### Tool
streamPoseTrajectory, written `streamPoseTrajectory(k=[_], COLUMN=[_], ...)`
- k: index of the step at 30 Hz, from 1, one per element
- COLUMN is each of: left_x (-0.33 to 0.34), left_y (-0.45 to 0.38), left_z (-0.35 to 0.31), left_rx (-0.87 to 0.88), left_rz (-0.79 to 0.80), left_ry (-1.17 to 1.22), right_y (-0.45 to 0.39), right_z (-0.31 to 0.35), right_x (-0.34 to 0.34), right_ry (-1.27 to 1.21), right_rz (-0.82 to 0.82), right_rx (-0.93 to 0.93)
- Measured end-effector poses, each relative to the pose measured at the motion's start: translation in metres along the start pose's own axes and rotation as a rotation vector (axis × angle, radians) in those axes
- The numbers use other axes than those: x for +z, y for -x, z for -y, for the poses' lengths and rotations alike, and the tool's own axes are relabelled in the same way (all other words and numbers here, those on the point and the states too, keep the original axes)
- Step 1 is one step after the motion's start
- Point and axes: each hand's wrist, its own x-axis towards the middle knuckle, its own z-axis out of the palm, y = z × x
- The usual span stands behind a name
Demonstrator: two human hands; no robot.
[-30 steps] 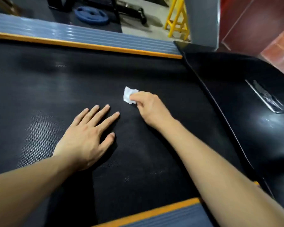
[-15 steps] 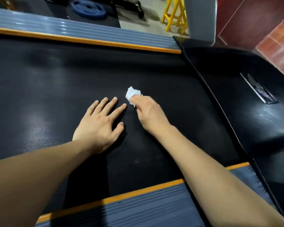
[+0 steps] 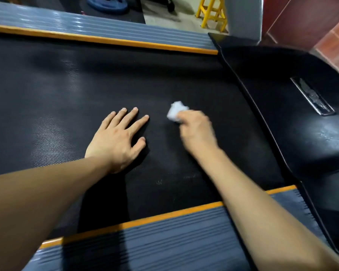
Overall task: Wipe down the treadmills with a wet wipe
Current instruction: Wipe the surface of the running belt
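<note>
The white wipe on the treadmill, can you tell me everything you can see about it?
The wet wipe is small, white and crumpled into a wad, looking like soft damp tissue. The right hand pinches its near edge and holds it against the black textured treadmill belt, right of the flat left hand. It looks slightly blurred.

Small white wet wipe [image 3: 176, 113], crumpled into a wad, sitting on the black textured treadmill belt [image 3: 70, 90] roughly mid-width. Belt flat, matte, a few pale specks near the front. Grey ribbed side rails [image 3: 164, 249] with orange edging along both sides.
</note>
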Motion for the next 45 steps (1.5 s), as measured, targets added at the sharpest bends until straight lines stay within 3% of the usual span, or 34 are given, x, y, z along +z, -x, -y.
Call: streamPoseTrajectory(k=[3,5,6,9,11,14,18,21,22,24,26,28,31,34,37,39,43,45], left_x=[0.0,0.0,0.0,0.001,0.001,0.0,0.0,0.001,0.001,0.001,0.0,0.0,0.0,0.0,-0.001,-0.004,-0.005,0.002], left_y=[0.0,0.0,0.0,0.0,-0.001,-0.001,-0.001,0.0,0.0,0.0,0.0,0.0,0.0,0.001,0.003,0.001,0.024,0.046], left_z=[0.001,0.001,0.001,0.0,-0.001,-0.002,-0.001,0.0,0.0,-0.001,-0.002,-0.003,-0.002,-0.002,-0.002,-0.007,-0.032,-0.042], left_rx=[0.0,-0.004,-0.006,-0.005,-0.009,-0.012,-0.011,-0.011,-0.014,-0.019,-0.022,-0.023,-0.02,-0.016,-0.014,-0.007,-0.02,-0.026], left_rz=[0.007,0.002,-0.001,-0.004,-0.002,0.008,0.013,0.002,0.003,0.003,-0.002,-0.001,0.012,0.002,-0.014,-0.025,-0.067,-0.061], left_ry=[0.008,0.012,0.01,0.003,-0.007,-0.015,-0.005,0.003,0.004,0.0,-0.005,-0.012,-0.014,-0.01,-0.031,-0.096,-0.082,-0.029], right_y=[0.021,0.012,0.005,0.003,0.01,0.017,0.043,0.037,0.032,0.026,0.031,0.037,0.042,0.066,0.074,0.066,0.063,0.065], right_z=[0.036,0.008,-0.017,-0.104,-0.117,-0.064,0.022,-0.001,-0.022,-0.077,-0.11,-0.102,-0.038,0.03,0.023,-0.02,-0.11,-0.11], right_x=[0.017,0.001,-0.014,-0.069,-0.089,-0.058,0.005,-0.01,-0.022,-0.055,-0.086,-0.087,-0.049,-0.012,-0.019,-0.042,-0.104,-0.112], right_ry=[0.014,0.067,0.149,0.28,0.28,0.223,0.075,0.074,0.158,0.348,0.354,0.317,0.15,0.056,0.082,0.168,0.39,0.35], right_rz=[0.174,0.114,0.061,-0.073,-0.108,-0.085,0.159,0.156,0.127,0.068,-0.038,-0.103,-0.063,0.116,0.218,0.146,-0.025,-0.077], right_rx=[-0.262,-0.267,-0.168,0.363,0.49,0.334,-0.119,-0.185,-0.141,0.131,0.399,0.456,0.349,-0.017,-0.264,-0.17,0.436,0.527])
